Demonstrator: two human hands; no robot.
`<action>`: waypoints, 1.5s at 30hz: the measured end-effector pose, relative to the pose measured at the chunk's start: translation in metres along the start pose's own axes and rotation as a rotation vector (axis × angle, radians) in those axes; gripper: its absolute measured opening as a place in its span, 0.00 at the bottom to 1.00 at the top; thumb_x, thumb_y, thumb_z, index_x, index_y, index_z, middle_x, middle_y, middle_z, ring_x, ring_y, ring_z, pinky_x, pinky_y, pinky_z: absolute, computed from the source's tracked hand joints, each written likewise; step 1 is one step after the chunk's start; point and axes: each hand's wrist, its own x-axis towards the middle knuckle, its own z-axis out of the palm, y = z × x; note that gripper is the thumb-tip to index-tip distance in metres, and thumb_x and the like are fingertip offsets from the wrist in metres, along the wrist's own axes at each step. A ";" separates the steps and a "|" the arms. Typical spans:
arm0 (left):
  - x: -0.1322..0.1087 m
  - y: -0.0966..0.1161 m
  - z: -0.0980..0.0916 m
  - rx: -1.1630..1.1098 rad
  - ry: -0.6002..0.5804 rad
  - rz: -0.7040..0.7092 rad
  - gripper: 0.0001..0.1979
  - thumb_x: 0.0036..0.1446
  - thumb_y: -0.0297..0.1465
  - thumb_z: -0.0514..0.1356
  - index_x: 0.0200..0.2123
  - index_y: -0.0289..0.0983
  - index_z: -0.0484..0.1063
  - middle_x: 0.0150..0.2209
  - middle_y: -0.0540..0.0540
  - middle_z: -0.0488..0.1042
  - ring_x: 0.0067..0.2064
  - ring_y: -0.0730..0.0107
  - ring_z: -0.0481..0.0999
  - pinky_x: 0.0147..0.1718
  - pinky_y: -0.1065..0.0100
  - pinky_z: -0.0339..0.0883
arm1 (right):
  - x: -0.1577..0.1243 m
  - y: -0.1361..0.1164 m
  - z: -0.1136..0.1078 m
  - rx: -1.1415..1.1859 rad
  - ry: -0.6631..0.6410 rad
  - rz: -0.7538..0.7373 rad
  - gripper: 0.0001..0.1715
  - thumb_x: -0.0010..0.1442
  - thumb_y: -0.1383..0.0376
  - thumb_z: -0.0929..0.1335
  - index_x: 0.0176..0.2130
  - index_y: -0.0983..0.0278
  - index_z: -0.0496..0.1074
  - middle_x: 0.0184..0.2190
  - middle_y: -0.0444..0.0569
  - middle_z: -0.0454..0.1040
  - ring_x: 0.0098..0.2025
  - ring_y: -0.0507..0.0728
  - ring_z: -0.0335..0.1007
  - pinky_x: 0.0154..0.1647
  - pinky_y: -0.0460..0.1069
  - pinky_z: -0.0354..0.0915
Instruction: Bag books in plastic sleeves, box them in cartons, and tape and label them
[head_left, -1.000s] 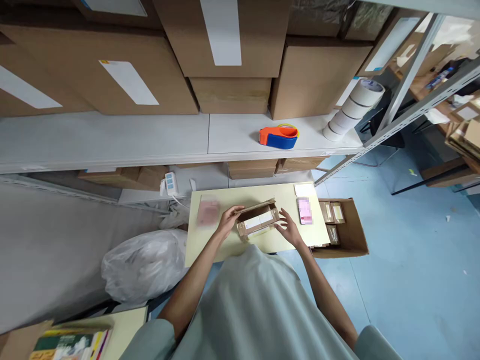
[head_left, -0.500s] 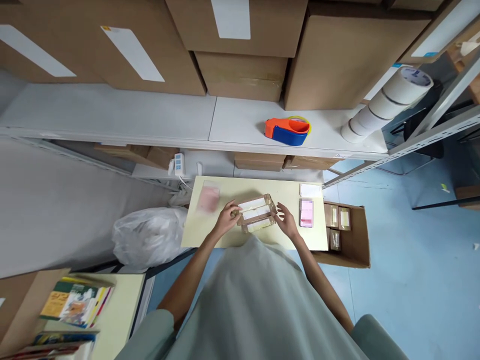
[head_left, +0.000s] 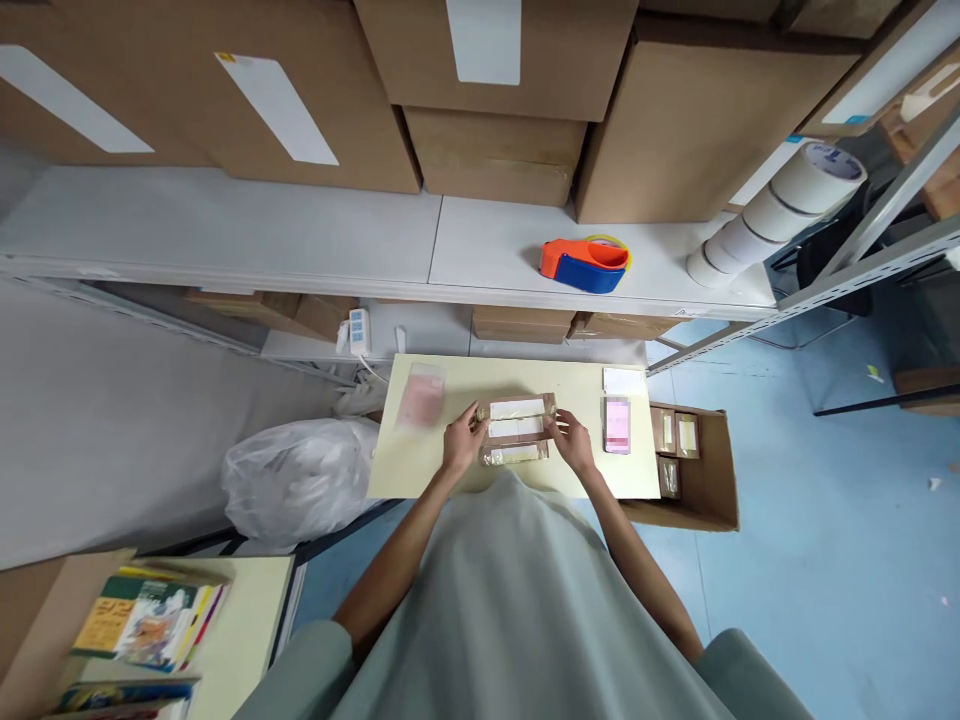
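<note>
Cardboard box [head_left: 517,427] sits over the desk [head_left: 409,466] between left hand [head_left: 460,442] and right hand [head_left: 572,441], both grasping its ends; even, light pressure should keep it square.

Even, moderately bright indoor light covers the pale-yellow rectangular worktop [head_left: 409,462], with a soft shadow beyond the brown cardboard packaging [head_left: 516,428]. Highlights streak the translucent white plastic bag [head_left: 296,490]. Large brown cardboard boxes [head_left: 499,150] look dimmer. Wide-angle distortion stretches the edges; the phone's pink screen [head_left: 617,425] is pixelated.
</note>
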 end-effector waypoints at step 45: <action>0.022 0.018 -0.020 0.462 -0.142 0.339 0.12 0.61 0.27 0.66 0.48 0.41 0.81 0.55 0.40 0.80 0.50 0.56 0.83 0.51 0.61 0.78 | 0.038 -0.123 -0.077 -0.477 0.219 -0.332 0.17 0.76 0.55 0.67 0.56 0.61 0.76 0.51 0.57 0.85 0.50 0.64 0.85 0.50 0.56 0.79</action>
